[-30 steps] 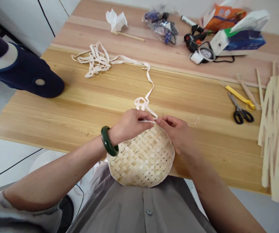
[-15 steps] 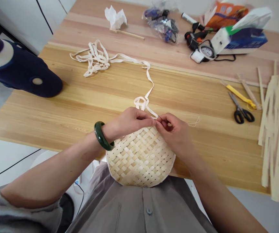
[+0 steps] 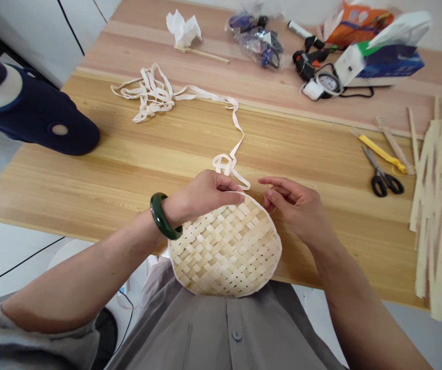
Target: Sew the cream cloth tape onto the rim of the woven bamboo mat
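Observation:
My left hand [image 3: 213,192] grips the top rim of a round woven bamboo panel [image 3: 224,252], thumb on its face and fingers behind. The panel leans against my shirt at the table edge, its rim bound in white tape. Just right of the rim, apart from it, is my right hand [image 3: 292,203], its thumb and fingertips pinched together. A fine pale thread [image 3: 269,189] shows at those fingertips; whether a needle is there too, I cannot make out. White cotton tape [image 3: 225,163] lies looped beyond the rim and trails to a loose heap [image 3: 153,95].
Black-handled scissors [image 3: 382,177] and a yellow cutter [image 3: 382,152] lie to the right, beside a pile of bamboo strips [image 3: 440,216]. A glue gun [image 3: 307,61], tissue box [image 3: 378,64] and bagged items [image 3: 257,38] sit at the back. A large dark blue object [image 3: 47,113] stands left.
My right hand has moved from the panel's top rim to the right, away from my left hand. The panel's upper right edge is now uncovered. My left hand has kept its grip.

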Available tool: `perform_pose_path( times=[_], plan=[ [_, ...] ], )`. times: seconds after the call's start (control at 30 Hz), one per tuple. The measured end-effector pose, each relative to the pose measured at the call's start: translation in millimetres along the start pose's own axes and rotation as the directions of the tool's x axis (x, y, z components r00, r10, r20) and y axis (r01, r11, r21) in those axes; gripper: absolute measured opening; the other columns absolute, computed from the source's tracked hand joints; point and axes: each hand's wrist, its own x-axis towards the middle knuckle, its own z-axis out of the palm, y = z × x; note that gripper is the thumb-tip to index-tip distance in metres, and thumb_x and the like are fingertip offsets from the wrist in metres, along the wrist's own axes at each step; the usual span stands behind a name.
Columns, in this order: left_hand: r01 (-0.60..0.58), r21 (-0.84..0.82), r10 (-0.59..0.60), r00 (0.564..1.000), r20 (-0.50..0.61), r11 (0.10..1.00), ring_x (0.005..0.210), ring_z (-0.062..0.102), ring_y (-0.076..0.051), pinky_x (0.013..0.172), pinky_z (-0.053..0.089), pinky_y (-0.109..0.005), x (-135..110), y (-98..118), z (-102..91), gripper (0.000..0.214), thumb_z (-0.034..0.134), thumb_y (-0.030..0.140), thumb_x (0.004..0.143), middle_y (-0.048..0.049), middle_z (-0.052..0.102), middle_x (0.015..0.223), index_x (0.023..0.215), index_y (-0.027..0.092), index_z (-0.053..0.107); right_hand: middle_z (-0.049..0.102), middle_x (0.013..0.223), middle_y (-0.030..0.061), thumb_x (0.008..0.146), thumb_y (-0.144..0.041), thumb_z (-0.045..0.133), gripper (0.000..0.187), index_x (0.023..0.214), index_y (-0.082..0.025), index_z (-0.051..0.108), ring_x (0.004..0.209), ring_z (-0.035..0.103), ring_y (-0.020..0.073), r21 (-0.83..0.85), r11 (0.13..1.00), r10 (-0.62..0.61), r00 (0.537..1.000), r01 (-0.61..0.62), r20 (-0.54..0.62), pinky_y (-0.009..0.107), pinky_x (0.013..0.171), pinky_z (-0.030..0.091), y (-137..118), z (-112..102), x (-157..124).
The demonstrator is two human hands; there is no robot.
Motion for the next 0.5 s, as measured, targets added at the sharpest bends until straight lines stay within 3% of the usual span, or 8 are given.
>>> perform_pose_path(
  times=[0.13,0.5],
  plan=[
    [0.013,-0.045,-0.012,0.999,0.037,0.999,0.060,0.057,-0.009,0.055,0.042,-0.021,-3.3,4.0,0.0,0.010,0.071,0.024,0.078,0.0004,0.066,0.069,0.076,0.014,0.070,0.070,0.074,-0.0017,0.085,-0.030,0.066,0.009,0.087,-0.023,0.070,0.066,0.062,0.0116,0.066,0.998,0.001,0.992,-0.009,0.125,0.025,0.062,0.051,1.6,-4.8,-2.1],
    [0.011,-0.099,-0.002,0.996,0.085,0.995,0.062,0.059,-0.010,0.056,0.044,-0.021,-5.3,7.3,-1.4,0.009,0.070,0.023,0.079,-0.0004,0.070,0.074,0.079,0.014,0.073,0.076,0.106,0.0004,0.088,-0.039,0.065,0.019,0.099,-0.030,0.077,0.097,0.071,0.0197,0.120,0.992,0.020,0.969,-0.051,0.248,0.034,0.086,0.056,6.0,-6.5,-7.1]
  ],
)
